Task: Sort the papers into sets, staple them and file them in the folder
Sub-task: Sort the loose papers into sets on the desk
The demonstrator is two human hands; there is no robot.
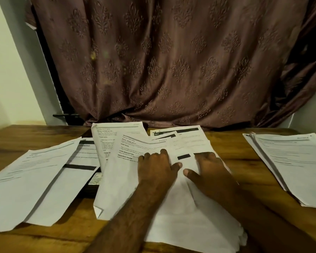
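Both hands lie flat on a loose central heap of white printed paper sheets [171, 207] spread over a brown wooden table with a streaked grain [16, 136]. The left hand [156, 166] has its fingers stretched forward and slightly spread, pressing down on the top sheet without curling round it. The right hand [206, 170] rests just beside it, fingers straight and laid on the paper, its thumb pointing toward the left hand's thumb; the two thumbs are near but apart. Neither hand grasps anything.

Beyond the fingertips, further sheets of the heap fan toward the back edge of the table, some with black header bars. Out past the left hand's little finger lie two overlapping white sheets [33, 179], well apart from the fingers, and between them and the heap a dark flat object [91, 187] shows partly from under the paper; what it is cannot be told. Far to the outside of the right hand sits a separate neat stack of white printed pages [292, 167].

Behind the table hangs a brown curtain embossed with a floral pattern [171, 61], its folds gathering at the table's back edge. A pale cream wall [5, 70] stands at the left.
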